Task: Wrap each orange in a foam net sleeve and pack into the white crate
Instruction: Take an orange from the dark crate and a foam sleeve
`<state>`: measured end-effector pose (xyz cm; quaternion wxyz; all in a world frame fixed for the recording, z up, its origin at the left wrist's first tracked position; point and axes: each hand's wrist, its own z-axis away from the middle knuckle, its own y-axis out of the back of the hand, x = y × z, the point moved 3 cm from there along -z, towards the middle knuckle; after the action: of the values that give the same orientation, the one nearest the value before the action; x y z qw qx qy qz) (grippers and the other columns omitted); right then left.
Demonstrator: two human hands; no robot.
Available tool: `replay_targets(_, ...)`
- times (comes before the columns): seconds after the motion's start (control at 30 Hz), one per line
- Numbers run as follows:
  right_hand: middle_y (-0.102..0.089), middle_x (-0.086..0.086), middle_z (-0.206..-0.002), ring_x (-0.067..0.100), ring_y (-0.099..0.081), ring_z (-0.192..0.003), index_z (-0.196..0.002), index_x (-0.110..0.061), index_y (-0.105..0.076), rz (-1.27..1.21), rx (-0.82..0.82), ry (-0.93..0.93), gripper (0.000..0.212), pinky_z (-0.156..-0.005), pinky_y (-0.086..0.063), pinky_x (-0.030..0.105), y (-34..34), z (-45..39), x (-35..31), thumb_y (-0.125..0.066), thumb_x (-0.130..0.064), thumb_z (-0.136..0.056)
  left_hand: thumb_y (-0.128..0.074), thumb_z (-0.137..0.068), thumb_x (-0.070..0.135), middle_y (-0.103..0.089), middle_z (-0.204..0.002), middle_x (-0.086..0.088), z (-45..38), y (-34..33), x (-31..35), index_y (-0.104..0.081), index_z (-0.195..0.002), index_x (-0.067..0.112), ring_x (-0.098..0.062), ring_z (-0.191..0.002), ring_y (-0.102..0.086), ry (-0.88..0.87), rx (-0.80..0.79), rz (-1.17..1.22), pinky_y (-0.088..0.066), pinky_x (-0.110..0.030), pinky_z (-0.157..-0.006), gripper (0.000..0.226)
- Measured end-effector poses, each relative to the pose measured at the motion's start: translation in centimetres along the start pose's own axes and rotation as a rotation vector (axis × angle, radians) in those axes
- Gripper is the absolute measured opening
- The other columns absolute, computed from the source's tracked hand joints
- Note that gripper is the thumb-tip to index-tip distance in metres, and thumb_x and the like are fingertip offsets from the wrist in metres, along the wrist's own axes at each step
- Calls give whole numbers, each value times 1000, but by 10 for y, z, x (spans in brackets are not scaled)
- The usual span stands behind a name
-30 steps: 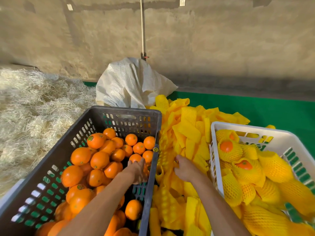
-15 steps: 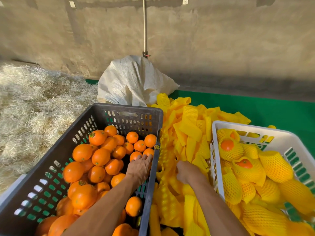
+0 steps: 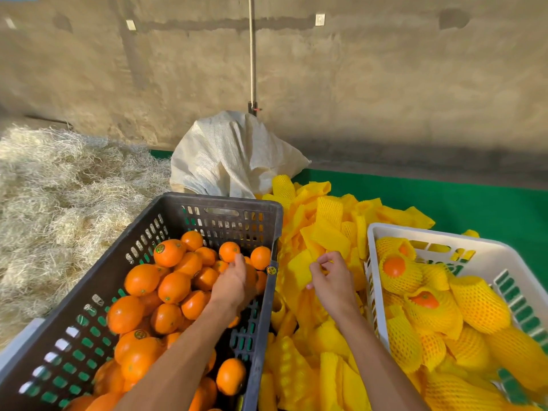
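left hand (image 3: 234, 284) curls around an orange (image 3: 252, 274) in the dark crate (image 3: 228, 204); right hand (image 3: 332, 280) pinches a yellow foam sleeve (image 3: 299, 266), ready to wrap it.

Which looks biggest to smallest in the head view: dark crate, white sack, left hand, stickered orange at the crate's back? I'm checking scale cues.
1. dark crate, though it is nearest the camera
2. white sack, farther off, so likely understated
3. left hand
4. stickered orange, close to the hand in apparent size, so that order is unsure
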<state>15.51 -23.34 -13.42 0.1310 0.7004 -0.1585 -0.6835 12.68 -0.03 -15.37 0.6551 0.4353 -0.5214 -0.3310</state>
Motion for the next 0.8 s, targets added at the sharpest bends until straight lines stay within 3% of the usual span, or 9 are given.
replay_targets(0.1,-62,-3,-117,10,-74,-64,-104,-30,-51,-146,91,24,12,-57,-61,41,4,2,-8,-62,-29,-99,-74,-93,29,-53,-139,-16,-2,35,9,-36,-148,9,-31,-124,-54,18,301,281,-47,-36,-99,69)
replay_targets(0.17,-62,-4,-114,8,-74,-69,-107,-29,-51,-189,138,62,14,-58,-61,47,7,4,-13,-62,-29,-100,-70,-96,35,-43,-150,-14,4,51,22,-29,-155,9,-24,-137,-41,-38,474,407,-37,-31,-109,76)
replay_targets(0.27,-61,-10,-108,8,-75,-78,-108,-28,-52,-256,177,120,15,-61,-61,50,10,8,-20,-64,-30,-100,-73,-94,37,-38,-146,-1,17,72,50,-30,-155,16,-3,-128,-36,-188,620,531,-31,-13,-106,77)
replay_targets(0.3,-62,-11,-107,9,-75,-82,-108,-28,-52,-281,186,139,15,-62,-62,47,11,9,-24,-65,-29,-99,-76,-92,38,-42,-142,6,22,76,62,-35,-152,20,1,-123,-42,-228,604,610,-36,-8,-102,74)
replay_targets(0.37,-65,-8,-102,12,-73,-87,-107,-29,-53,-353,198,187,16,-66,-62,38,13,13,-33,-67,-27,-98,-80,-89,39,-59,-129,12,34,77,85,-45,-143,25,0,-110,-61,-273,453,863,-49,-11,-91,66)
replay_targets(0.47,-68,-6,-96,15,-69,-86,-105,-26,-60,-442,219,286,6,-70,-57,26,21,17,-45,-64,-28,-101,-78,-90,37,-69,-114,10,49,60,111,-49,-138,23,-1,-99,-69,-307,186,1103,-53,-14,-82,58)
replay_targets(0.63,-72,-11,-96,8,-67,-92,-103,-22,-67,-448,157,306,17,-75,-51,14,22,19,-52,-64,-38,-98,-66,-93,39,-72,-117,10,50,50,117,-48,-138,20,-11,-113,-69,-262,-18,1343,-58,-27,-89,52)
replay_targets(0.8,-73,-18,-107,1,-69,-102,-117,-25,-65,-473,63,223,20,-82,-52,13,22,11,-45,-67,-18,-98,-58,-102,42,-67,-135,-2,45,50,110,-51,-142,18,-22,-126,-64,-197,-130,1435,-52,-43,-107,48)
